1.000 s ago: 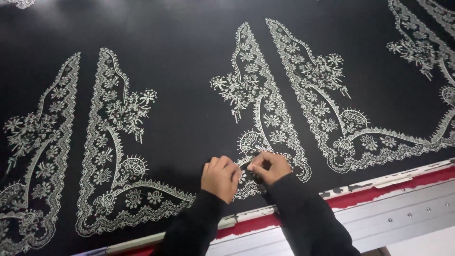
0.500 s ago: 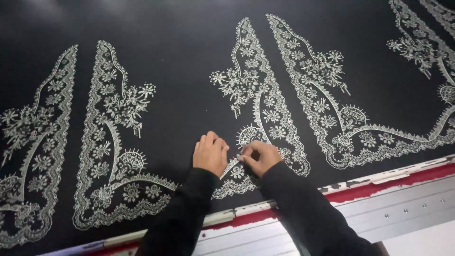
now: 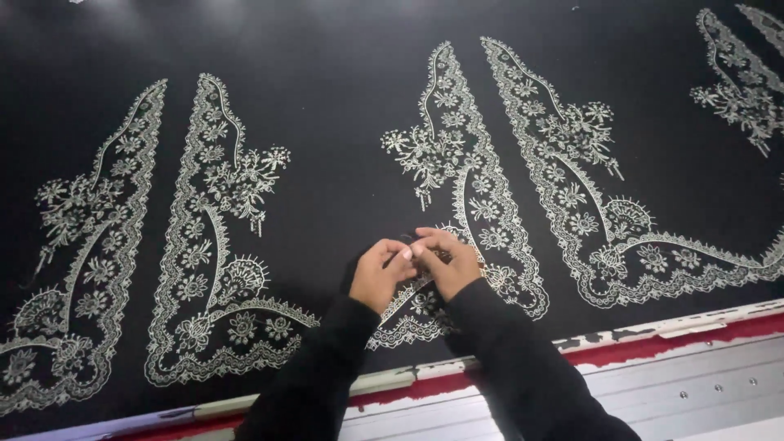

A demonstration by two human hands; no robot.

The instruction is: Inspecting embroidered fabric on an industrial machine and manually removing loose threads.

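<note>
A wide black fabric (image 3: 327, 122) with pale floral embroidery is stretched flat in front of me. My left hand (image 3: 378, 273) and my right hand (image 3: 445, 260) meet fingertip to fingertip over the lower part of one embroidered panel (image 3: 482, 204) near the middle. Both hands have their fingers pinched together at that spot, just above the cloth. Whatever they pinch is too small to make out. Black sleeves cover both my arms.
More embroidered panels lie at the left (image 3: 204, 245), at the right (image 3: 588, 196) and at the far right (image 3: 743, 90). Along the near edge runs a red and white frame rail (image 3: 653, 343) with a grey metal bar (image 3: 702, 392) below it.
The view has shifted, so the panels sit a little farther right and lower. Both hands have stayed pinched together on the same panel, now slightly higher up it from its bottom edge.
</note>
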